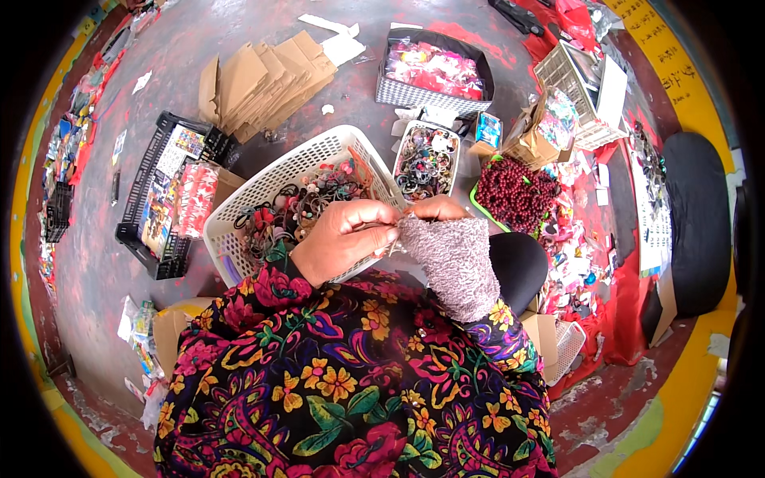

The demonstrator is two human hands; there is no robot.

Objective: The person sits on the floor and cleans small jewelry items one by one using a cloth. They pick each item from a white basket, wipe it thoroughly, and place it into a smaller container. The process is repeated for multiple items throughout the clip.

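My left hand [344, 239] is closed in a pinch, thumb against fingertips, over the near right edge of a large white plastic basket [227, 225]. Close against it, my right hand [437, 209] is closed too, its wrist covered by a fuzzy mauve cuff [454, 259]. Something small sits between the fingertips, too hidden to name. Inside the basket lies a tangle of hair ties and small trinkets [299, 203] in black, red and pink. Just beyond my right hand stands a smaller white basket [457, 159] with more dark hair ties and trinkets.
Dark red beads [518, 191] fill a green tray to the right. Flattened cardboard [267, 84] lies beyond the basket. A black crate [131, 231] stands left, a checked box [434, 99] of pink packets far ahead. A black stool [698, 223] and scattered pieces on red cloth are at right.
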